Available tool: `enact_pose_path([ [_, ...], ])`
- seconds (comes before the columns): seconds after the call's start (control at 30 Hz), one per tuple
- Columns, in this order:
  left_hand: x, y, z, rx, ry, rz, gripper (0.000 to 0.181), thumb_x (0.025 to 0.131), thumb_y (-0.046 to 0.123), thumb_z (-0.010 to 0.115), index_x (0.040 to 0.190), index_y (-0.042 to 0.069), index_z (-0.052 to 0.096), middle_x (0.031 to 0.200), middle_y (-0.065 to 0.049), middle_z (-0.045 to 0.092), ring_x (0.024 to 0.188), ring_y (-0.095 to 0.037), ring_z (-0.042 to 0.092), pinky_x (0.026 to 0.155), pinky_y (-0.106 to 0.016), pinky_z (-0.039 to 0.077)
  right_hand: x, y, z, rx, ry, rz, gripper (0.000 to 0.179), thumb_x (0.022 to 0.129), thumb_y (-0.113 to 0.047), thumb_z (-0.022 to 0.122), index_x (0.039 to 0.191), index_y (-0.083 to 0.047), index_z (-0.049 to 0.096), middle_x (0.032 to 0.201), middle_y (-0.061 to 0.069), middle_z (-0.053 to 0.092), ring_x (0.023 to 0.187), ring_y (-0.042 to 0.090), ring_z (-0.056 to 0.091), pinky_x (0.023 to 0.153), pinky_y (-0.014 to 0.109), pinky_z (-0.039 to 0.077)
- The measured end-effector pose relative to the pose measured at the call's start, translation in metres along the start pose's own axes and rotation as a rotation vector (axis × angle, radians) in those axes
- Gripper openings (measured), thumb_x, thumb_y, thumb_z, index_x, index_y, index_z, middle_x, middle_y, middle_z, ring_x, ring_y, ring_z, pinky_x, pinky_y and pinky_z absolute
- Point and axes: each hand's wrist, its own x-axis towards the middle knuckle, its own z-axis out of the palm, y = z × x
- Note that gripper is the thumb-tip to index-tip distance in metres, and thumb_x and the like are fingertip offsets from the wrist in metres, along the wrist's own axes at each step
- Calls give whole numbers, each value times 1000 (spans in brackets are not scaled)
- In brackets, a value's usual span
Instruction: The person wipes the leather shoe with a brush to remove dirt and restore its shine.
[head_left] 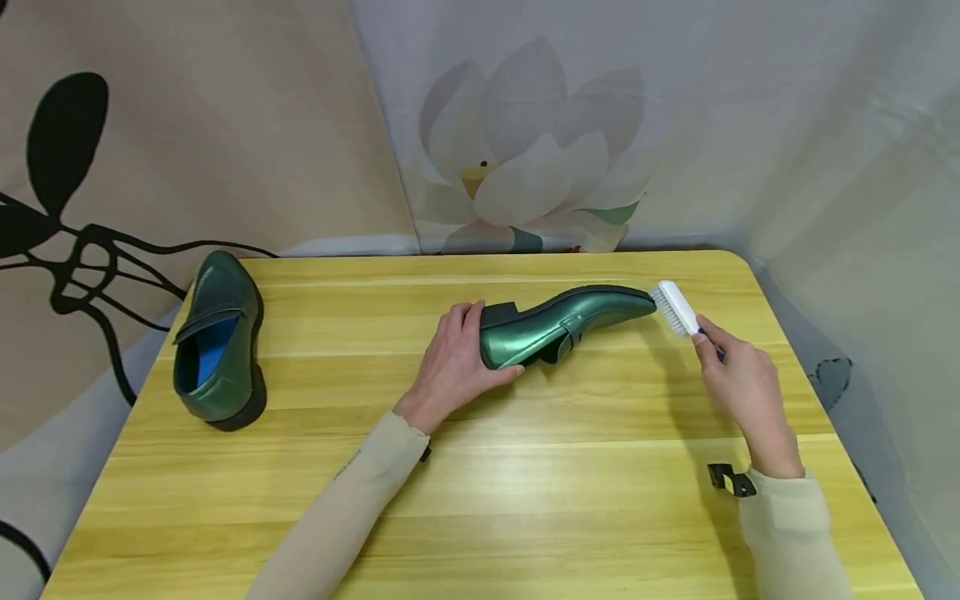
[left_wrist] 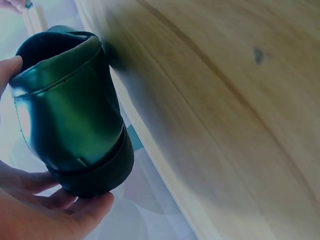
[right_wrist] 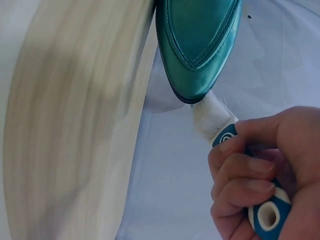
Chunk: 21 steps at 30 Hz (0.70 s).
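Note:
A shiny green loafer (head_left: 536, 333) is held tilted on its side above the table, its black sole facing away and its toe to the right. My left hand (head_left: 461, 358) grips it round the heel; in the left wrist view the thumb is at the collar and the fingers lie under the heel (left_wrist: 100, 172). In my right hand (head_left: 738, 379) is a white and blue brush (head_left: 677, 308), fingers curled round its handle. The white bristles (right_wrist: 212, 114) touch the tip of the loafer's toe (right_wrist: 195, 90) in the right wrist view.
A matching green loafer (head_left: 225, 342) with a blue insole stands upright at the left end of the wooden table (head_left: 525, 500). Behind the table hangs a pale cloth (head_left: 300, 125) printed with a flower and dark leaves.

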Motion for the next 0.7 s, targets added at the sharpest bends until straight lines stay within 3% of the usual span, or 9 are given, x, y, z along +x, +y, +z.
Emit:
enact_pose_path([
  [0.23,-1,2,-2,-5,-4,-9,111,74,65,84,153,-1,42,143,-21,47,123,-35,51,101,-47,50,4,-23,3,27,42,-102,43,109,-24,53,145,0,57,106,32,71,50,23,41,48,36,30],
  [0.33,-1,2,-2,-7,-14,-17,111,74,65,84,153,-1,42,143,-21,47,122,-35,51,100,-47,50,5,-33,4,39,43,-131,43,109,-25,54,146,-2,57,107,30,72,50,23,41,48,36,31],
  [0.43,-1,2,-1,-16,-26,-22,111,74,65,84,153,0,41,143,-20,46,123,-35,51,101,-47,50,4,-30,3,31,42,-114,44,110,-26,53,147,-3,57,90,25,72,48,21,39,46,35,30],
  [0.57,-1,0,0,-33,-29,-30,111,74,65,84,154,0,41,143,-20,46,123,-35,50,100,-47,50,0,-14,1,19,28,-54,45,111,-27,49,148,-2,55,66,12,57,46,20,36,44,34,29],
  [0.7,0,-2,-1,-78,-25,-45,110,74,62,85,154,0,41,141,-20,46,121,-35,50,99,-47,50,-2,3,1,20,-8,2,47,112,-28,46,149,-1,53,60,7,46,47,21,36,44,35,30],
])
